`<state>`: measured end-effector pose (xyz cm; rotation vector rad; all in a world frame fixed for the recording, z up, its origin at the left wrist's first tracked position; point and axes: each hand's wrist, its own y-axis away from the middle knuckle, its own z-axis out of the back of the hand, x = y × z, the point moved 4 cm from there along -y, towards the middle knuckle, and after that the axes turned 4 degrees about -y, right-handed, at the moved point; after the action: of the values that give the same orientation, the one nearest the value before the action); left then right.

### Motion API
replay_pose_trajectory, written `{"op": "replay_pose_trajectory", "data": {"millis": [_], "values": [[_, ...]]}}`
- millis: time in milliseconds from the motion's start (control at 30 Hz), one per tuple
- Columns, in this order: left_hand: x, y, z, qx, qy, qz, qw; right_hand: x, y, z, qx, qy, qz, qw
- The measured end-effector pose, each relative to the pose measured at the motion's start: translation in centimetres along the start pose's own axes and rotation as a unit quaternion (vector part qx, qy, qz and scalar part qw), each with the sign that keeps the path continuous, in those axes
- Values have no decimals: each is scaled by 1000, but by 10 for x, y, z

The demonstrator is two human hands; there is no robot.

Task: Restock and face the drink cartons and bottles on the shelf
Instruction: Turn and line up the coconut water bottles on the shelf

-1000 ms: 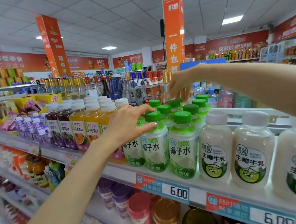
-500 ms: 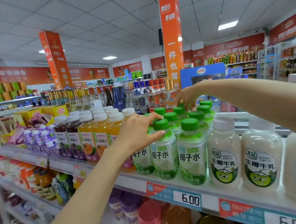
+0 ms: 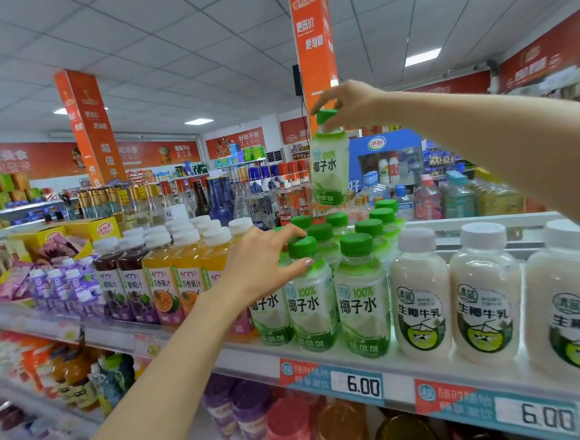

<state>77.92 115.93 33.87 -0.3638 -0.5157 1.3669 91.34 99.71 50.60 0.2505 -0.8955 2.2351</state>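
Facing the coconut-water row looked to be the step in hand, with one bottle out of the rows and waiting for a slot. At the left of the frame the purple and orange juice bottles (image 3: 162, 283) stood in tidy files on the shelf (image 3: 250, 358), untouched. Just right of them the left hand (image 3: 261, 266) reached in from the lower left. Its fingers (image 3: 282, 234) were half open and cupped round the neck of the front coconut-water bottle (image 3: 310, 304), thumb on the shoulder and forefinger behind the green cap. I took it for a steadying hold, not a lift. Above, in the upper centre of the frame, the right hand (image 3: 349, 104) pinched the green cap of the lifted bottle (image 3: 329, 163) with curled fingertips. That bottle hung upright in the air, clear of the caps below. At the right the white-capped coconut-milk bottles (image 3: 421, 296) stood label-forward. The next move, to my eye, called for lowering the hanging bottle into a gap among the green caps, label to the front, without knocking its close-packed neighbours.
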Motion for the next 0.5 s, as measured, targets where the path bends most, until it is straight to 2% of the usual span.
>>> {"op": "replay_pose_trajectory", "data": {"millis": [133, 200, 300, 367, 500], "values": [[0, 1, 1, 29, 2, 0, 1000, 18, 10, 19, -102, -87, 8, 991], [3, 3, 5, 39, 85, 15, 995, 32, 17, 22, -117, -119, 22, 986], [8, 9, 20, -39, 307, 63, 949, 51, 36, 21, -97, -154, 40, 983], [6, 14, 29, -82, 378, 81, 919, 60, 48, 16, -88, -182, 39, 979], [-8, 23, 45, -85, 487, 97, 864, 78, 72, -5, -77, -227, 42, 970]]}}
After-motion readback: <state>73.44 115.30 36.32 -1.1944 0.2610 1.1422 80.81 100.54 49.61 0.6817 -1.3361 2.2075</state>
